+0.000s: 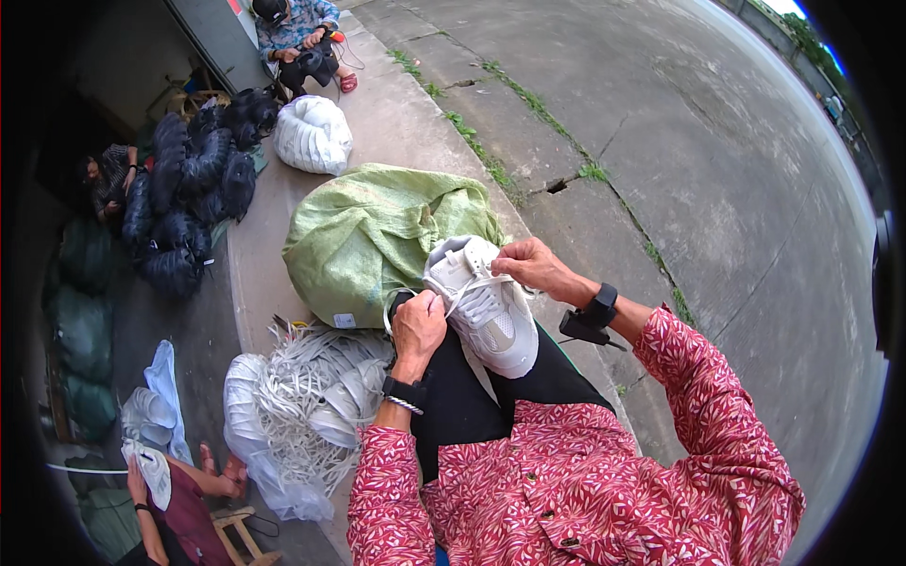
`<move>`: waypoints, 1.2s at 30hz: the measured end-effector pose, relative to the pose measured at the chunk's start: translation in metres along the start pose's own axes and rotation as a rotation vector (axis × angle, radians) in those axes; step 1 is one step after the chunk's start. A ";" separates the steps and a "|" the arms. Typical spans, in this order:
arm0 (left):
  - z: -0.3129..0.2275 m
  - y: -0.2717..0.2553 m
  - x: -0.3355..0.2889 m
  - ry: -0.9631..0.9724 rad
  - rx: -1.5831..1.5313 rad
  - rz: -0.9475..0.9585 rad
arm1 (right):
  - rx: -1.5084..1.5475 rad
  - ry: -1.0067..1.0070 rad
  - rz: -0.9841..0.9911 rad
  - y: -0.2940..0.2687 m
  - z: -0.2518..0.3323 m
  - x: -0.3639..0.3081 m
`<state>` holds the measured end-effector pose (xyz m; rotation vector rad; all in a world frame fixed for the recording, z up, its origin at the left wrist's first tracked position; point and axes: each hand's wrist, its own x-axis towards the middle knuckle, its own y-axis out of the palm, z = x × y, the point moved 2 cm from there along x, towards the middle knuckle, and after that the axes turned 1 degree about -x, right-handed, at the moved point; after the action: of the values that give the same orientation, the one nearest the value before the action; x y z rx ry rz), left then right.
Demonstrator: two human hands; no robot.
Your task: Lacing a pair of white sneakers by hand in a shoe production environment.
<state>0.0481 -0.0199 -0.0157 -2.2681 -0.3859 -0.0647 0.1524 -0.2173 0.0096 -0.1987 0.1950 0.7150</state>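
Observation:
A white sneaker (pixel 497 330) lies across my black-trousered thighs, its toe toward me. Its white shoelace (pixel 469 291) runs through the eyelets over the tongue. At the sneaker's left side, my left hand (pixel 419 325) is closed, with a lace end coming out by its thumb. My right hand (pixel 535 268) pinches the lace at the upper right of the shoe, near the collar. Fingertips of both hands partly cover the lace. Each wrist wears a black band, and a dark device hangs from the right one.
Ahead of my knees rests a big green woven sack (pixel 368 241). To the left, a clear plastic bag (pixel 247 401) holds many white laces (pixel 307 396). Beyond are a white bundle (pixel 313 135) and black bundles (pixel 184 179). Several other people work nearby; one holds a white piece (pixel 151 474).

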 end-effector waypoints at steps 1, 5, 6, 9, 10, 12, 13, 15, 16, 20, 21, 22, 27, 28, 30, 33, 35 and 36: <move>0.000 0.000 0.000 -0.002 -0.013 -0.005 | -0.045 -0.051 0.007 0.000 -0.001 0.000; 0.001 0.001 0.000 0.013 -0.042 -0.020 | -0.116 -0.199 -0.005 0.000 -0.005 0.004; 0.002 0.001 0.000 0.013 -0.044 -0.023 | -0.119 -0.200 -0.004 -0.002 -0.005 0.003; 0.005 0.000 -0.002 0.010 -0.054 -0.037 | -0.051 -0.062 -0.007 0.001 0.012 -0.004; 0.003 0.000 -0.002 0.011 -0.047 -0.031 | 0.007 -0.028 0.017 0.000 0.013 -0.005; -0.001 -0.001 -0.001 0.011 -0.042 -0.025 | 0.063 0.007 0.041 -0.001 0.013 -0.006; -0.002 -0.002 -0.001 -0.019 -0.053 0.003 | 0.082 0.012 0.043 0.001 0.014 -0.005; -0.002 -0.002 -0.001 -0.049 -0.065 0.030 | 0.100 0.019 0.044 0.001 0.013 -0.004; -0.002 -0.002 -0.001 -0.048 -0.068 0.030 | 0.090 0.028 0.050 0.002 0.012 -0.003; 0.001 -0.002 -0.002 -0.046 -0.070 0.028 | 0.067 0.061 0.037 0.002 0.006 0.001; 0.003 -0.002 -0.002 -0.048 -0.070 0.026 | 0.066 0.061 0.039 0.003 0.005 0.002; 0.003 -0.001 -0.002 -0.049 -0.080 0.023 | 0.006 0.048 0.014 0.003 0.005 0.003; 0.001 0.000 -0.002 -0.046 -0.095 0.016 | -0.108 -0.066 -0.048 0.004 0.003 0.011; 0.001 0.000 -0.002 -0.043 -0.089 0.018 | -0.164 -0.085 -0.065 0.003 0.005 0.012; 0.001 0.000 -0.002 -0.041 -0.083 0.018 | -0.222 -0.104 -0.080 0.002 0.006 0.014; -0.002 -0.002 -0.002 -0.039 -0.081 0.008 | -0.505 -0.354 -0.147 0.002 0.012 0.018; -0.002 -0.003 -0.002 -0.051 -0.060 0.014 | -0.906 -0.680 -0.183 0.009 0.023 0.018; -0.001 -0.003 -0.002 -0.052 -0.061 0.013 | -0.906 -0.680 -0.181 0.011 0.025 0.018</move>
<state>0.0453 -0.0197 -0.0130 -2.3356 -0.4016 -0.0104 0.1613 -0.1920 0.0280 -0.8045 -0.8072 0.6127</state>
